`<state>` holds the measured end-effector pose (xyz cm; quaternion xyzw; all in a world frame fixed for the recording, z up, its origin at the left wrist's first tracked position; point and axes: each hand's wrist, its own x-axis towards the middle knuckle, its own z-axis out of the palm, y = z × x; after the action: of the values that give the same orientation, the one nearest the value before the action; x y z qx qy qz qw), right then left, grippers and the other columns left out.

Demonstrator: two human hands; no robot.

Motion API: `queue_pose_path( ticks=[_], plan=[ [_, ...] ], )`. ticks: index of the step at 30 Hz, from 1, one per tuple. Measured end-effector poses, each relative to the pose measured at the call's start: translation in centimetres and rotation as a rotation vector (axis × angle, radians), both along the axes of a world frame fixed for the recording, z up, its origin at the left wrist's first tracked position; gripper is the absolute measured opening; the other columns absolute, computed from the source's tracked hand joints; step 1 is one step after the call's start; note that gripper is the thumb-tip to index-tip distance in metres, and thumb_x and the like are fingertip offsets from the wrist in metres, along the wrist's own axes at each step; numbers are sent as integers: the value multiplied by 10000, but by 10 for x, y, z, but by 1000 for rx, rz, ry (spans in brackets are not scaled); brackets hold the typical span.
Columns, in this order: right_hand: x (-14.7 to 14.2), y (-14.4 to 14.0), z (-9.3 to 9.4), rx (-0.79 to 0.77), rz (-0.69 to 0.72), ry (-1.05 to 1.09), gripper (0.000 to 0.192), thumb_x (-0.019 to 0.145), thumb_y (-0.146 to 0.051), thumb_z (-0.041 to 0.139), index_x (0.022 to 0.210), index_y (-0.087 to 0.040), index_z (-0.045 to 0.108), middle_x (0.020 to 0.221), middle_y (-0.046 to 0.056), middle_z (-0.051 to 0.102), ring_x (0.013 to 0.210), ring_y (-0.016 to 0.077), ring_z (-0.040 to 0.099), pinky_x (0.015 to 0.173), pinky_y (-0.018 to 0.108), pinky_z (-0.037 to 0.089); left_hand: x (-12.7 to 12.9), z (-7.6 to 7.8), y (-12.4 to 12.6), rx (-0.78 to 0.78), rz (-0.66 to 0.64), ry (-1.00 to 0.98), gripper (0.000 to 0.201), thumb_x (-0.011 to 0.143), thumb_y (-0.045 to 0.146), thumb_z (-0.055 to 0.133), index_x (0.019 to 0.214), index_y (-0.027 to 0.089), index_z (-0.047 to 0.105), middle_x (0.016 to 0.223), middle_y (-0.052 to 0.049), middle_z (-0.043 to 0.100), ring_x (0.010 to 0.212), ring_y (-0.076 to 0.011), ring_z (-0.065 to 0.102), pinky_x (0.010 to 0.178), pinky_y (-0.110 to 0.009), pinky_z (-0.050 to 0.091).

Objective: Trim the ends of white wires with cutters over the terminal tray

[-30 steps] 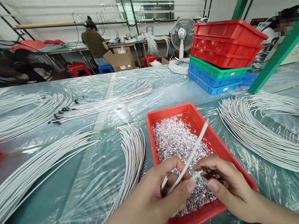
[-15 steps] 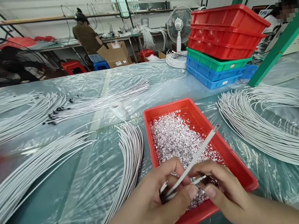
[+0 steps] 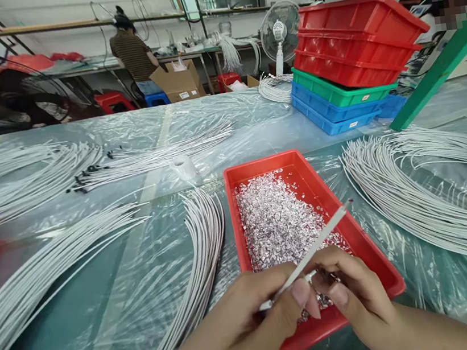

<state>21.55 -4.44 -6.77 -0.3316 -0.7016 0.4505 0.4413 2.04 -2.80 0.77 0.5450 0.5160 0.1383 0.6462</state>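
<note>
My left hand (image 3: 256,315) is closed around a white cable (image 3: 321,238), pinched between thumb and fingers. The cable's long end slants up and to the right, with a dark reddish tip. A shorter white cable end (image 3: 310,275) pokes out past my left fingertips toward my right hand (image 3: 358,290). The right thumb and fingers are drawn together close to that end; what they hold, if anything, is too small to make out. Both hands are over the near part of a red tray (image 3: 383,264), which holds a heap of small shiny metal pieces (image 3: 276,218).
Bundles of white cable lie left (image 3: 57,273), centre (image 3: 205,224) and right (image 3: 392,200) on the plastic-covered table. A white tape roll (image 3: 184,168) sits behind the tray. Stacked bins (image 3: 362,37) stand beside a green post (image 3: 438,67). Two people are farther back.
My left fingers have closed more over the cables, and the short end is now nearer the right fingertips. The long cable end has shifted slightly right and down.
</note>
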Motion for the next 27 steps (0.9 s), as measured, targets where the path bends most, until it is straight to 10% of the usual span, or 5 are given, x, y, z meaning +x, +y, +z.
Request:
queue_pose_path(
  ticks=[18, 27],
  plan=[
    [2, -6, 0, 157, -69, -90, 386, 916, -218, 541, 1262, -319, 401, 995, 24, 611, 815, 170, 588, 742, 289, 481, 9, 4, 10, 11, -96, -94, 305, 783, 496, 566, 859, 259, 741, 753, -23, 599, 735, -195, 469, 594, -274, 377],
    [6, -2, 20, 133, -51, -208, 357, 914, -198, 536, 1235, -310, 430, 987, 10, 636, 852, 160, 618, 771, 272, 502, 14, -1, 8, 264, -128, -138, 347, 898, 436, 445, 915, 242, 732, 775, -21, 697, 719, -176, 580, 592, -230, 431]
  ],
)
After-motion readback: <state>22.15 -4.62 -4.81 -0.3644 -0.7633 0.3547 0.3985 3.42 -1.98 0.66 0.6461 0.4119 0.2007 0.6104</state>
